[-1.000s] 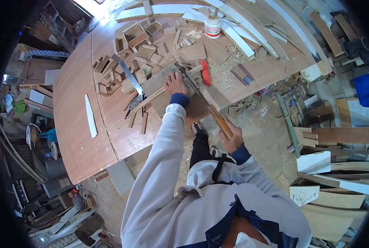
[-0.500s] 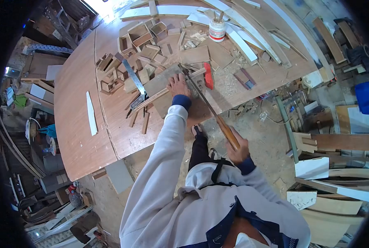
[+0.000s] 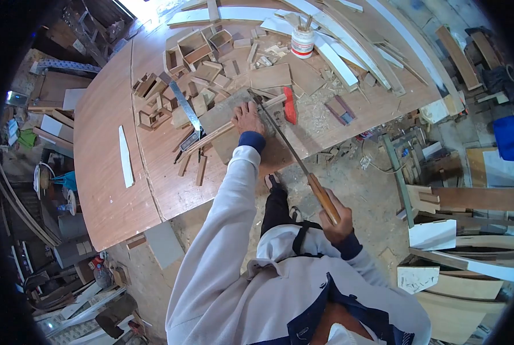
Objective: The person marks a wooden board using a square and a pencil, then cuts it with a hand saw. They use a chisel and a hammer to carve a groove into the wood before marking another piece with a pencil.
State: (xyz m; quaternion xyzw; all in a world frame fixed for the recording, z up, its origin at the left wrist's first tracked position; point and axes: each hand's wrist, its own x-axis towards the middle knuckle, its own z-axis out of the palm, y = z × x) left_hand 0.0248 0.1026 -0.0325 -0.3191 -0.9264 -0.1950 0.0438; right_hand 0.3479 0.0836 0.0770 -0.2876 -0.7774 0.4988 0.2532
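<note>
My right hand (image 3: pixel 338 223) is closed round the wooden handle of a handsaw (image 3: pixel 284 138). The saw's narrow blade slants away to the upper left and crosses a thin wooden strip (image 3: pixel 218 133) near its far end. Over that strip my left hand (image 3: pixel 247 118) is closed, pressing it against a dusty wooden board (image 3: pixel 229 150) on the table. A red tool or piece (image 3: pixel 290 105) lies just right of the blade, by the strip's end. To the left of my left hand rests a try square (image 3: pixel 186 107) with a metal blade.
Small wooden frames and boxes (image 3: pixel 195 46) crowd the worktable (image 3: pixel 104 167). A white tub with brushes (image 3: pixel 302 43) stands at the back, near long curved white-faced boards (image 3: pixel 337 60). Wood offcuts (image 3: pixel 432 234) are stacked at the right, and a blue container (image 3: pixel 511 137) is beyond them.
My right hand has drawn the saw back a little, down and to the right toward my body. My left hand and the strip stay in place.
</note>
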